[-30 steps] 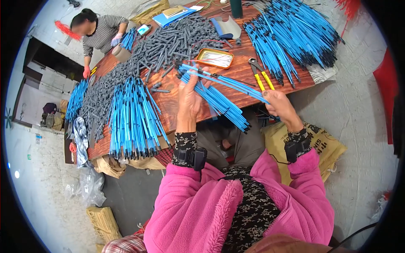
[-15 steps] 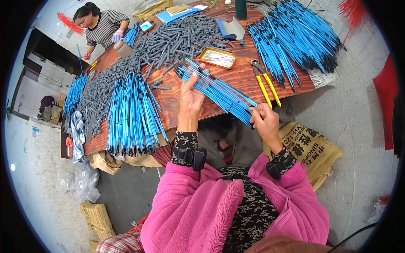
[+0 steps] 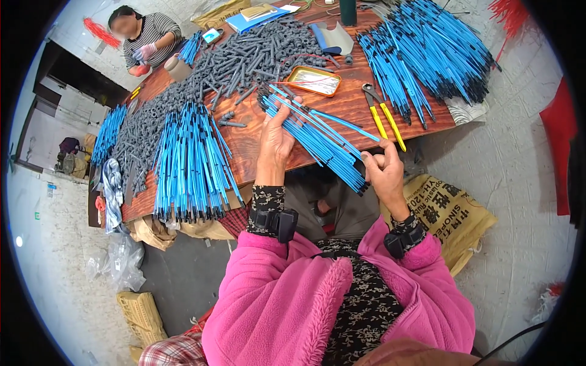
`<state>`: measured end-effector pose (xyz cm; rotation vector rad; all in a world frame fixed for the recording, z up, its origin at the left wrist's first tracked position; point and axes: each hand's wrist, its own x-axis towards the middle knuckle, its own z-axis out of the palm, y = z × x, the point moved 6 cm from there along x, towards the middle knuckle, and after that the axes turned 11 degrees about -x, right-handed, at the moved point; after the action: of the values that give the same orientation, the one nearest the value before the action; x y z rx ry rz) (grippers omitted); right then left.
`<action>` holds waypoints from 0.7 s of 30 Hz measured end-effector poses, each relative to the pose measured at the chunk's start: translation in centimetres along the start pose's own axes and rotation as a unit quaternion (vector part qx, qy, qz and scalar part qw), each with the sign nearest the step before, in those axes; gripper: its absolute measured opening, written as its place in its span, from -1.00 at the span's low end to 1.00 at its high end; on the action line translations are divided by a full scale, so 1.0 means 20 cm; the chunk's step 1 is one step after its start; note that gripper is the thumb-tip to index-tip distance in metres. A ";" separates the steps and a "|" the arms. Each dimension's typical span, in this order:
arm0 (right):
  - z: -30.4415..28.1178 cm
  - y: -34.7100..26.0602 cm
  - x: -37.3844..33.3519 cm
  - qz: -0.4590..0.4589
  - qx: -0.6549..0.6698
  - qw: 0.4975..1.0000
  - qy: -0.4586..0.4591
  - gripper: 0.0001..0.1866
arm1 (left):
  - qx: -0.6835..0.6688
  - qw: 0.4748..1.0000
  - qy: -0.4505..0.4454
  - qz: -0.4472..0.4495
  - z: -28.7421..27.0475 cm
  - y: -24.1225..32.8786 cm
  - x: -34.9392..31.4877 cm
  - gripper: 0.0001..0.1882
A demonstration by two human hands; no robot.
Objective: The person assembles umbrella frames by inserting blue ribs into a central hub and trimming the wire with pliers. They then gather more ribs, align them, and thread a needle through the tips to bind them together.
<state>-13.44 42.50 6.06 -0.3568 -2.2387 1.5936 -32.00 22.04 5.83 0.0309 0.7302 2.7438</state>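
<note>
My left hand (image 3: 277, 135) is closed round a bundle of thin blue rods (image 3: 323, 148) with black tips, its thumb across their upper part. The bundle slants down to the right, past the table's front edge. A few rods fan out from the rest toward my right hand (image 3: 386, 174). There the fingers are curled, with the thumb and index finger at the ends of the fanned rods; the exact grip is partly hidden. Pliers with yellow handles (image 3: 390, 126) lie just beyond my right hand. An orange-rimmed tray (image 3: 337, 87) of thin pale pieces sits beyond the bundle.
Grey plastic parts (image 3: 250, 58) are heaped across the wooden table (image 3: 244, 155). More blue rods lie in piles at the left (image 3: 192, 161) and right (image 3: 433, 52). Across the table sits a person in a striped top (image 3: 160, 38). A printed sack (image 3: 448, 222) lies below on the right.
The rods near my right hand have fanned farther apart, and its index finger has lifted away from the thumb. The person opposite has drawn both hands together near the chest.
</note>
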 end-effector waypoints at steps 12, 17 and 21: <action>-0.07 -0.20 -0.03 -0.196 -0.160 0.962 0.101 -0.70 | 0.040 0.998 0.046 -0.031 -0.08 0.02 0.03 -0.78; -0.08 -0.15 -0.06 -0.178 -0.171 0.964 0.099 -0.85 | 0.052 0.996 0.067 -0.032 0.08 -0.03 -0.05 -0.77; -0.10 -0.18 -0.07 -0.209 -0.149 0.960 0.108 -0.84 | 0.051 0.996 0.064 -0.046 0.03 -0.02 -0.05 -0.75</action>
<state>-11.34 42.51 9.86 -0.1124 -2.1972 0.9598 -30.93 22.36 6.18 -0.1550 0.8828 2.6386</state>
